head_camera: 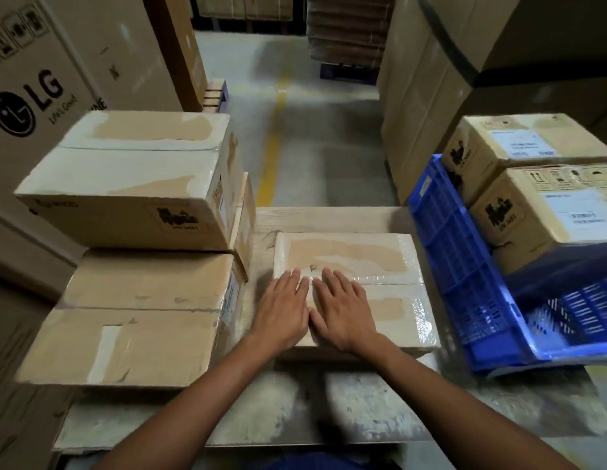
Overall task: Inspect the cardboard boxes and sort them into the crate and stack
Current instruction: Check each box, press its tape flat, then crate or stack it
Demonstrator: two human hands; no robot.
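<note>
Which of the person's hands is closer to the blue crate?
Right. The right hand rests flat on the box, toward the crate; the left hand lies beside it, farther off.

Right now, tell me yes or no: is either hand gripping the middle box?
No: the left hand and right hand lie flat, fingers straight, atop the middle box.

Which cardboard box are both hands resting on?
The low tape-wrapped cardboard box at centre; the others sit stacked at left or in the blue plastic crate.

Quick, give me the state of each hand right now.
Left hand: open, resting flat on the taped cardboard box.
Right hand: open, flat on the same box.
</note>
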